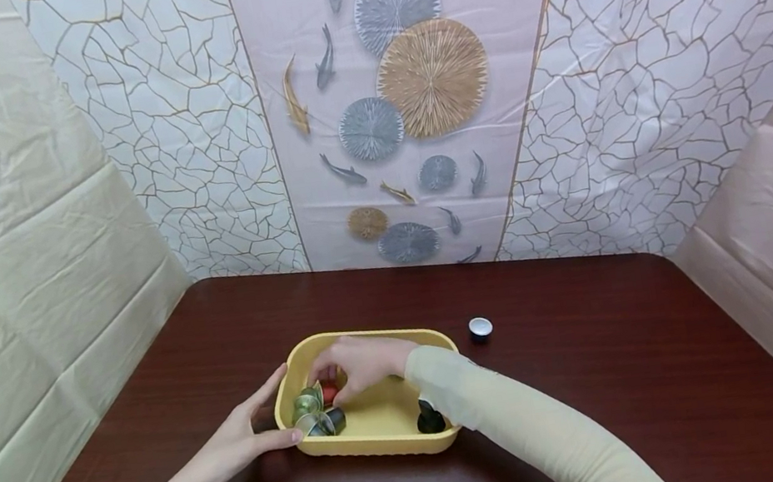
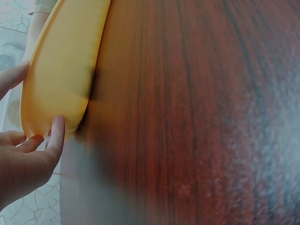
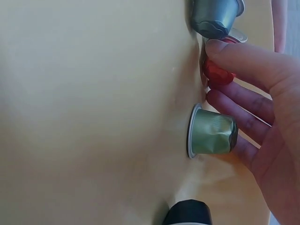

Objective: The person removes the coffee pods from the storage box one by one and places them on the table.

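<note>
A yellow tray (image 1: 396, 446) stands on the dark wooden table, with several coffee capsules in it. My left hand (image 1: 249, 427) holds the tray's left end, thumb at the near corner and fingers at the far one. Inside the tray, my right hand (image 1: 356, 364) pinches a red capsule (image 3: 219, 72) between thumb and fingers. Right beside these fingers lies a green capsule (image 3: 213, 131) on its side. A grey-blue capsule (image 3: 214, 18) overlaps the red one in the right wrist view. At the tray's near right corner sits a black capsule (image 1: 430, 419).
Behind the tray's right end, a dark capsule with a white top (image 1: 479, 327) stands on the table (image 1: 602, 358). Patterned cloth (image 1: 380, 149) hangs along the table's back edge, and pale cloth walls (image 1: 5, 276) rise at both sides.
</note>
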A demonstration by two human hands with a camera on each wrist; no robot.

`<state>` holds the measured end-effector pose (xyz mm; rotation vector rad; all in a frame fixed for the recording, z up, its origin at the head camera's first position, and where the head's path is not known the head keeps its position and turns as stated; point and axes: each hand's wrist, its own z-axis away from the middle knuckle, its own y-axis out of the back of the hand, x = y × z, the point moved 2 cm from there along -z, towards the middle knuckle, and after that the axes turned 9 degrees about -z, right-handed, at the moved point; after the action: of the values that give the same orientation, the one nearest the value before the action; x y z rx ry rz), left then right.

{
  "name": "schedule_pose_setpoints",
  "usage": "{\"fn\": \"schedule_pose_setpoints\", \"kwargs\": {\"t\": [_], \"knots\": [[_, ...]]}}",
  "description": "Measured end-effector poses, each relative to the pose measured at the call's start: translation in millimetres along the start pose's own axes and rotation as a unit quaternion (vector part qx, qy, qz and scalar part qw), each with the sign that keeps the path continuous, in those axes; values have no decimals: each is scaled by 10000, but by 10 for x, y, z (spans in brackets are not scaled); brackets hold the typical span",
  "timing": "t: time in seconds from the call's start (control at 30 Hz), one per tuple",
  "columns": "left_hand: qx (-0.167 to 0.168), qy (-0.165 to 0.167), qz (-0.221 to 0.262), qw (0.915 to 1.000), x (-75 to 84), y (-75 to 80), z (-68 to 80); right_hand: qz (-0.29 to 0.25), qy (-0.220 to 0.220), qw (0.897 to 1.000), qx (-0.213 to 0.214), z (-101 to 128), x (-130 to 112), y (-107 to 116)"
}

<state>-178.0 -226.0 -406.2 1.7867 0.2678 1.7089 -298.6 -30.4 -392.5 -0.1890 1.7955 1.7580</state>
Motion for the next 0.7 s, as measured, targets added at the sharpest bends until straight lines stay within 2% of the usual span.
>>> {"fn": "schedule_pose_setpoints", "kwargs": {"t": [0.3,0.5,0.7], "knots": [[32,18,-15,10000,6,-2,-2,82,-3,10000,46,9,8,1],[33,107,13,9999,-18,-16,-3,-51,19,10000,23,11,28,5],[-4,135,56,9999,-9,-11,-5,-59,-141,9998,139,49,22,102]]}}
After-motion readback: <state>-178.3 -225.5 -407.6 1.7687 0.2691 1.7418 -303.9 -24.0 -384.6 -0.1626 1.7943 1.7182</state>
